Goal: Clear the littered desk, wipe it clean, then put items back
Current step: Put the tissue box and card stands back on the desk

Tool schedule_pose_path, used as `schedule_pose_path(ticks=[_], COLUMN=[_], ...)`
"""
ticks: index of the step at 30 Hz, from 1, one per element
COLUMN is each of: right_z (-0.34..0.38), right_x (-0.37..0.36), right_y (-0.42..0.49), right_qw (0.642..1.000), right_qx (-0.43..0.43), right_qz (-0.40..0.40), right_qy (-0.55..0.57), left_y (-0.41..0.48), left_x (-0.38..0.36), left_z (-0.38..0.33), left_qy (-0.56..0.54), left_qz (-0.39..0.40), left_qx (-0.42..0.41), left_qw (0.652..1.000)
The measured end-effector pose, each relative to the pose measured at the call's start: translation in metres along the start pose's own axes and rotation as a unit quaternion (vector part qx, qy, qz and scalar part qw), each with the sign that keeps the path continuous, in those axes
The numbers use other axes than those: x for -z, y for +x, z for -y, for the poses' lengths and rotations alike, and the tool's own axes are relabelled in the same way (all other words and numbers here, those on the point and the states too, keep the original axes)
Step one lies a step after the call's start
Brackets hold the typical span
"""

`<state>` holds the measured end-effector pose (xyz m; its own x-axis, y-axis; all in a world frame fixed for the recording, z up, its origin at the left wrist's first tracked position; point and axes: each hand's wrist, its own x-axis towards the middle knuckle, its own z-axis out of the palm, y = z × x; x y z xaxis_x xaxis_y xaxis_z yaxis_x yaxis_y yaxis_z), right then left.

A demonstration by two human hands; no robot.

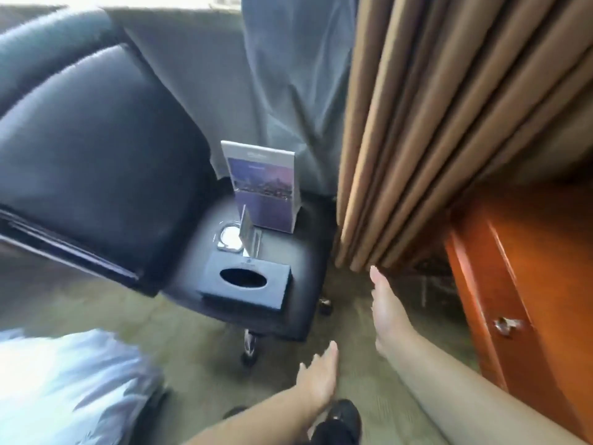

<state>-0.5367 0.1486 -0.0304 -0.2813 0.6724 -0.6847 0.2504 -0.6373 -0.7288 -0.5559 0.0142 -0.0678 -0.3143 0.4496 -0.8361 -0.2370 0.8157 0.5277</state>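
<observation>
A black office chair (90, 149) stands in front of me, its seat (298, 271) loaded with desk items. A dark tissue box (246, 284) lies at the seat's front edge. Behind it sit a round glass ashtray (229, 239) and a small clear sign holder (248, 232). A purple brochure in an acrylic stand (264, 187) is upright at the back. My right hand (388, 309) reaches forward with straight fingers, just right of the seat, holding nothing. My left hand (317, 377) hangs lower, fingers straight, empty, short of the chair.
Tan curtains (449, 123) hang to the right, grey curtains (288, 75) behind the chair. An orange wooden desk side with a drawer knob (505, 326) stands at far right. A pale plastic bag (70, 387) lies on the carpet at lower left. Chair casters (250, 348) show under the seat.
</observation>
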Motion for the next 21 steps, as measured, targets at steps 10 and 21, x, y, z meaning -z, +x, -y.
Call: schedule_pose_path(ticks=[10, 21], right_z=[-0.068, -0.120], right_x=[-0.123, -0.201], right_y=[0.036, 0.117], right_qw=[0.978, 0.967], right_qx=[-0.128, -0.225], right_qz=[0.037, -0.093], right_qy=[-0.157, -0.074], left_y=[0.055, 0.185], left_x=[0.233, 0.334], left_z=[0.047, 0.038], left_qy=[-0.199, -0.173], left_qz=[-0.208, -0.147], left_qx=[0.038, 0.079], left_qw=[0.957, 0.971])
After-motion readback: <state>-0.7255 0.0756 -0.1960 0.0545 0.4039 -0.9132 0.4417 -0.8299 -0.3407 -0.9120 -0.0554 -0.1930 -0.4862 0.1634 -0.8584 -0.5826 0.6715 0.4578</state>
